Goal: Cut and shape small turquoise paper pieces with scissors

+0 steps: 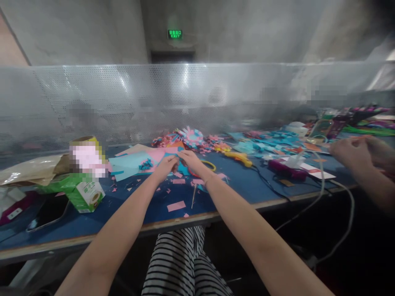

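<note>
Over the middle of the blue table [123,205], my left hand [166,167] and my right hand [191,163] meet with fingertips pinched together. Whatever lies between them is too small to make out; blue paper [172,152] shows right behind the fingertips. Beside my right hand is a yellow ring-shaped handle [211,165], partly hidden by the wrist. Pink and light-blue paper sheets [125,166] lie behind my left hand, with a small pile of dark-blue paper bits [146,164] on top. Below my hands are a pink paper strip [176,206] and a thin stick [194,196].
A green carton [84,194] and a dark phone [49,211] sit at left. A yellow glue gun [239,158] trails its cord right. Paper flowers [193,136] and blue cut paper [265,142] line the back. At right are a co-worker's hands [354,152] and a white cable [352,205].
</note>
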A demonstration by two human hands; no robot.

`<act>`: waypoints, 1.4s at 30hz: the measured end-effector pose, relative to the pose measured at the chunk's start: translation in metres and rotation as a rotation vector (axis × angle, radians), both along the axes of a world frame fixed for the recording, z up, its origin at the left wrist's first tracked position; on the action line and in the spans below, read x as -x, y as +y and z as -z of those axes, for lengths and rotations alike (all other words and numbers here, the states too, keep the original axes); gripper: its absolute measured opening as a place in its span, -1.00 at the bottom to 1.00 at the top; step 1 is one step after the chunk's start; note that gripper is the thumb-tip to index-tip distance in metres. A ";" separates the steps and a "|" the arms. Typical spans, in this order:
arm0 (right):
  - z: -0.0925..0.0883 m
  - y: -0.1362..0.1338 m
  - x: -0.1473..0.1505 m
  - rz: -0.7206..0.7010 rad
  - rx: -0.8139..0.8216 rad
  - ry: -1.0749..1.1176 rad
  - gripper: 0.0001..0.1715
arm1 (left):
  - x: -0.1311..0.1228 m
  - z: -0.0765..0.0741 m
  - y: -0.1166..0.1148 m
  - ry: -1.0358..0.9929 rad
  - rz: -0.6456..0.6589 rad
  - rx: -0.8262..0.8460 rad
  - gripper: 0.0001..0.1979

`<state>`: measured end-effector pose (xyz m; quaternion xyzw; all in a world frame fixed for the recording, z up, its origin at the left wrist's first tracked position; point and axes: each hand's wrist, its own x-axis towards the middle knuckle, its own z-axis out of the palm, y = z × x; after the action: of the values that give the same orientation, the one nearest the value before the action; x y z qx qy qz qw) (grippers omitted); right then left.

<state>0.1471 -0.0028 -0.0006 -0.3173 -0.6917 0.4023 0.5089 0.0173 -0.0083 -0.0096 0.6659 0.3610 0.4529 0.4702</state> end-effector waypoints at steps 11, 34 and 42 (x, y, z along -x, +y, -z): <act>0.005 0.004 0.003 -0.011 0.002 0.042 -0.61 | 0.000 -0.003 -0.001 -0.091 0.011 0.119 -0.70; 0.008 0.003 0.005 -0.165 0.147 0.137 -0.64 | 0.002 -0.002 -0.002 0.102 -0.003 0.074 -0.51; 0.009 0.004 0.003 -0.221 0.267 0.215 -0.64 | 0.003 -0.006 -0.008 0.088 0.068 0.085 -0.54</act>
<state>0.1441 0.0012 -0.0096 -0.2593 -0.6045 0.5756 0.4859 0.0148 -0.0162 -0.0037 0.6765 0.3772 0.3912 0.4970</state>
